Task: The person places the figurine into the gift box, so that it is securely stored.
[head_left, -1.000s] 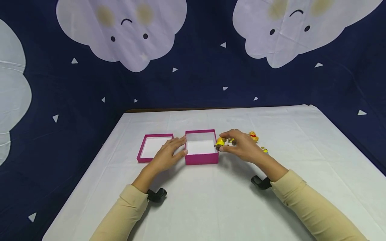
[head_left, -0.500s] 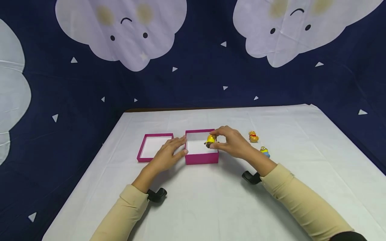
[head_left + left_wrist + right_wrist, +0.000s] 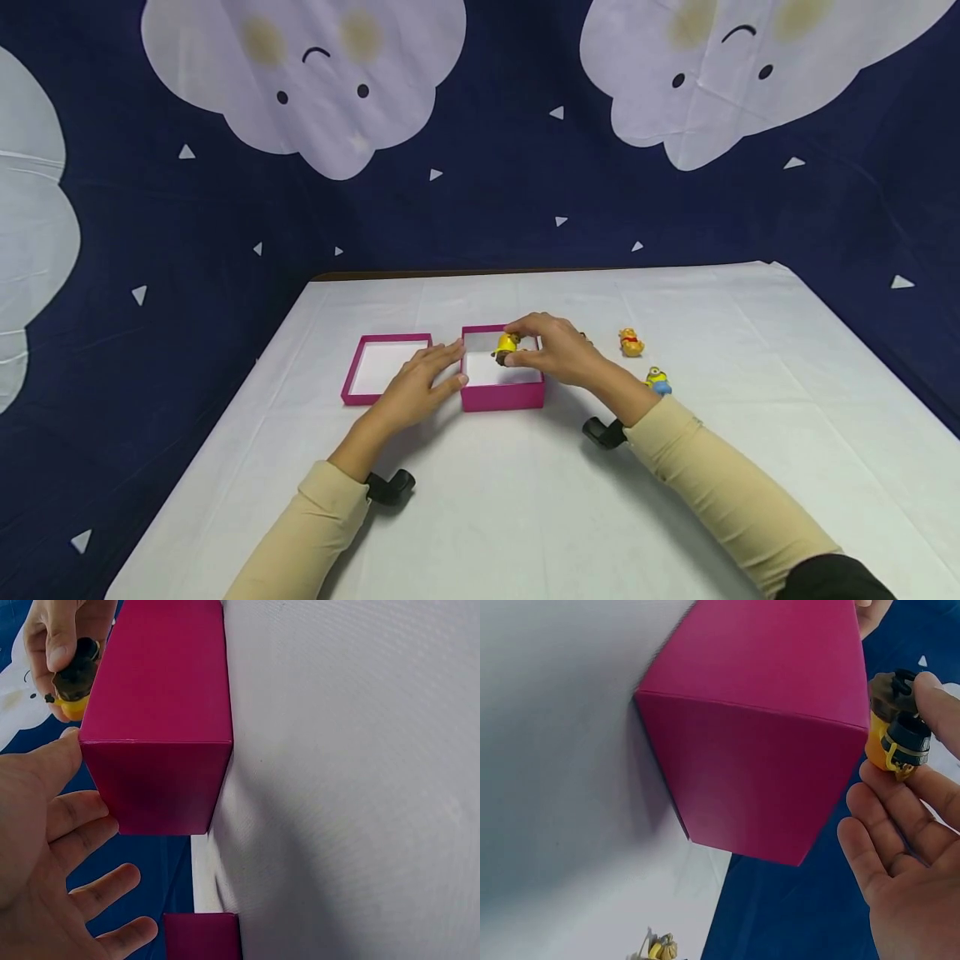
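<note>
Yellow figurine (image 3: 507, 344) hung mid-frame over the pink box (image 3: 503, 397), right hand (image 3: 558, 348) pinching it; left hand (image 3: 415, 387) touched the box, fingers (image 3: 109, 889) wide!

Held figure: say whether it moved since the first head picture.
Yes: the figure went left, from the right edge of the box to over its opening.

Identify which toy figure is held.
The yellow-and-dark figure, pinched by the right hand over the pink box; the others, such as the orange figure, rest on the white cloth.
</note>
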